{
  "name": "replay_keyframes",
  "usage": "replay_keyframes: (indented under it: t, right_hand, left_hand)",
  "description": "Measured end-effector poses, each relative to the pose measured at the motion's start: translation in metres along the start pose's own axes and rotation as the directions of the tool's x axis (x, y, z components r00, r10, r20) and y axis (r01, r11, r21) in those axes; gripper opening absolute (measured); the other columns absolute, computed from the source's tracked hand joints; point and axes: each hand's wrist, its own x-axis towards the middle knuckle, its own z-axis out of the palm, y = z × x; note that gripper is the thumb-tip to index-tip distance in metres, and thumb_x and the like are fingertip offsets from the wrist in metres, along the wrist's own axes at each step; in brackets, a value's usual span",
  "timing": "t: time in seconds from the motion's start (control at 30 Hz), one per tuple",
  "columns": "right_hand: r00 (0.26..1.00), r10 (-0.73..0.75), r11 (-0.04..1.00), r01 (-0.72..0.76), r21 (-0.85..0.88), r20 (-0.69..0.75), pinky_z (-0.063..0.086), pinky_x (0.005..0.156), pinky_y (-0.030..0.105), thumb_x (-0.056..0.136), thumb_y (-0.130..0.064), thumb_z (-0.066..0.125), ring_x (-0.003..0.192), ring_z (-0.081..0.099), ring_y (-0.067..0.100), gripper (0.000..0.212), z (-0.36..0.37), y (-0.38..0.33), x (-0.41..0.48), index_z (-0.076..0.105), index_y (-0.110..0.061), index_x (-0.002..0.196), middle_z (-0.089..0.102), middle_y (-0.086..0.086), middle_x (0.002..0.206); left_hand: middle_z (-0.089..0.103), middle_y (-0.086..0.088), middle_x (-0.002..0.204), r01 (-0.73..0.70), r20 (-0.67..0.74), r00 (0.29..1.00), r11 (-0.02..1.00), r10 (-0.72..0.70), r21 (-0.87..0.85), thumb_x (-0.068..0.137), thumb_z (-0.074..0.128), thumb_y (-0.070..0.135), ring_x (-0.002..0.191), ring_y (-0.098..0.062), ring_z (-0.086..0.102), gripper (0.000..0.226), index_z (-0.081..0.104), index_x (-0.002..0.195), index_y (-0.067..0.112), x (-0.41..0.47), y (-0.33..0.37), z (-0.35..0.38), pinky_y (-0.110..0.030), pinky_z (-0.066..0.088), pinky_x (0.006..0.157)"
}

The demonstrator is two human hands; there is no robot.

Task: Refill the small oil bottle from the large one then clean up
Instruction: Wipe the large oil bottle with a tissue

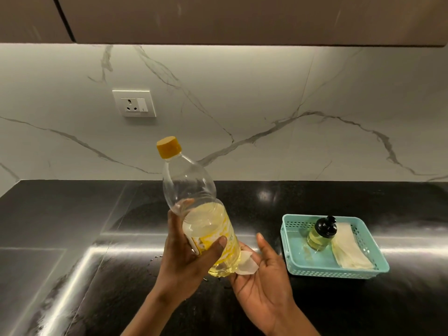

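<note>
Bottle (194, 214) tilts over counter (72, 214), left hand (186, 258) gripping it, right hand (261, 275) flat under tissue (246, 264), basket (339, 271) nearby.

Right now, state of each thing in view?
large bottle: capped, tilted, about half full
left hand: grips the large bottle
right hand: open, palm up, tissue on its fingers
tissue: against the large bottle's base
small bottle: capped, upright in basket
folded paper: lying in basket

Bright light falls from under the brown upper cabinet (242, 20) onto the white veined marble wall (266, 93). The glossy black stone counter (60, 214) carries long white glare stripes, near left and right. Straight edges bend near the borders; details look slightly soft.
</note>
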Motion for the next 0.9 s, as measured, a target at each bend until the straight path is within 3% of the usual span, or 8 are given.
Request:
replay_keyframes:
  t: [0.07,0.17,0.3,0.47,0.57,0.7,0.83,0.9]
  right_hand:
    - [0.999,0.033,0.999,-0.033,0.011,-0.012,0.026,0.129,0.052,0.096,-0.041,0.06,0.145,0.046,0.048,0.076,0.002,0.005,-0.001,0.049,0.016,0.145,0.05,0.04,0.148]
    - [0.995,0.037,0.999,-0.037,-0.001,-0.096,0.025,0.129,0.054,0.092,-0.038,0.064,0.145,0.045,0.047,0.079,0.001,-0.001,-0.006,0.046,0.015,0.148,0.048,0.041,0.149]
    - [0.985,-0.077,0.997,0.077,-0.005,-0.158,0.046,0.114,0.054,0.1,-0.039,0.059,0.131,0.058,0.046,0.071,0.002,-0.019,-0.007,0.043,0.01,0.15,0.056,0.04,0.142]
    - [0.999,0.037,0.999,-0.038,-0.032,-0.033,0.025,0.129,0.051,0.099,-0.026,0.072,0.146,0.046,0.047,0.063,0.003,-0.002,-0.005,0.052,0.012,0.145,0.049,0.037,0.151]
    - [0.999,0.05,0.997,-0.049,-0.053,0.016,0.028,0.128,0.052,0.102,-0.031,0.063,0.139,0.054,0.048,0.054,0.0,0.005,-0.007,0.061,0.009,0.139,0.055,0.034,0.147]
    - [0.989,-0.136,0.967,0.144,-0.21,0.053,0.059,0.103,0.049,0.073,-0.029,0.098,0.129,0.065,0.042,0.074,-0.001,0.002,-0.004,0.068,0.005,0.132,0.062,0.031,0.141]
    - [0.923,-0.385,0.801,0.332,-0.498,-0.005,0.059,0.103,0.048,0.089,-0.033,0.083,0.124,0.069,0.039,0.062,0.001,0.0,-0.003,0.06,-0.009,0.141,0.07,0.021,0.134]
    - [0.881,-0.472,0.649,0.37,-0.665,0.029,0.058,0.101,0.05,0.076,-0.043,0.093,0.12,0.072,0.032,0.071,0.001,0.002,-0.003,0.064,-0.024,0.137,0.075,0.01,0.129]
  left_hand:
    - [0.067,0.021,0.132,0.005,0.014,1.0,1.0,-0.004,-0.017,0.077,0.089,0.023,0.121,-0.012,0.072,0.088,0.038,0.145,0.043,-0.001,-0.001,0.0,-0.031,0.065,0.088]
    - [0.067,0.022,0.13,0.005,0.015,1.0,1.0,-0.005,-0.017,0.077,0.088,0.022,0.12,-0.01,0.072,0.088,0.038,0.147,0.039,-0.001,-0.002,-0.006,-0.029,0.065,0.086]
    - [0.07,0.018,0.129,0.019,0.033,0.999,0.997,-0.017,-0.071,0.08,0.09,0.009,0.12,-0.013,0.072,0.089,0.036,0.15,0.026,-0.002,-0.002,-0.006,-0.028,0.064,0.087]
    - [0.07,-0.002,0.136,0.036,0.059,0.998,0.991,-0.029,-0.13,0.076,0.091,0.029,0.124,-0.029,0.072,0.091,0.04,0.151,0.034,-0.002,-0.003,-0.002,-0.041,0.065,0.091]
    - [0.069,-0.011,0.137,0.067,0.116,0.992,0.979,-0.045,-0.192,0.08,0.087,0.016,0.124,-0.035,0.071,0.088,0.038,0.153,0.026,0.003,-0.005,-0.007,-0.047,0.064,0.093]
    - [0.072,-0.014,0.133,0.166,0.175,0.977,0.946,-0.12,-0.279,0.083,0.076,-0.004,0.12,-0.032,0.074,0.08,0.044,0.151,0.025,0.01,-0.009,-0.014,-0.039,0.063,0.092]
    - [0.075,-0.013,0.126,0.224,0.129,0.972,0.938,-0.196,-0.265,0.078,0.088,0.031,0.118,-0.032,0.075,0.081,0.049,0.148,0.033,0.011,-0.009,-0.006,-0.041,0.064,0.094]
    - [0.076,-0.01,0.125,0.262,0.078,0.965,0.923,-0.25,-0.283,0.081,0.092,0.032,0.114,-0.03,0.077,0.078,0.05,0.146,0.037,0.008,-0.008,0.002,-0.047,0.065,0.092]
